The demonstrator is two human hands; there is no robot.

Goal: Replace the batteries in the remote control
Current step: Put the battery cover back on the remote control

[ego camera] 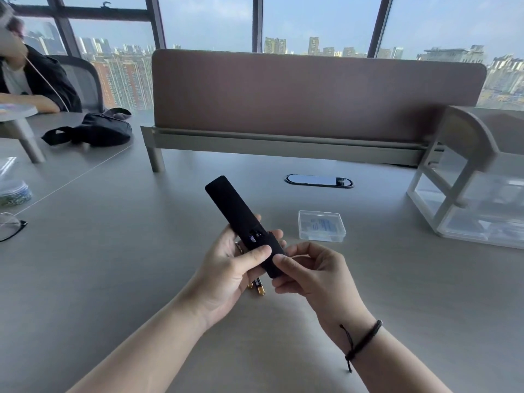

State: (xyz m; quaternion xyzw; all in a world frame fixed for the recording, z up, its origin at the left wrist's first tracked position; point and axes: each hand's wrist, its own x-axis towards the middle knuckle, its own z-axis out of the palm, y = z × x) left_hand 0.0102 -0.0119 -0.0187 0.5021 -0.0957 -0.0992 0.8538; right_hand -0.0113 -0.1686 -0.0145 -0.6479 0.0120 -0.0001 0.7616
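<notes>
On the grey desk (113, 279) stand a brown divider (312, 95), a clear lidded box (321, 226), a clear organizer (476, 202) at the right, a black bag (96, 131), glasses (10, 226) at the left edge, and an oval cable port (319, 181).

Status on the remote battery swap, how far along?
Done: nothing clearly finished. In hand: left hand holds the long black remote control; right hand pinches its black back cover, slid partway so the compartment gap shows. Left: two gold-tipped batteries lie on the grey table under the hands; whether they are old or new is unclear.
</notes>
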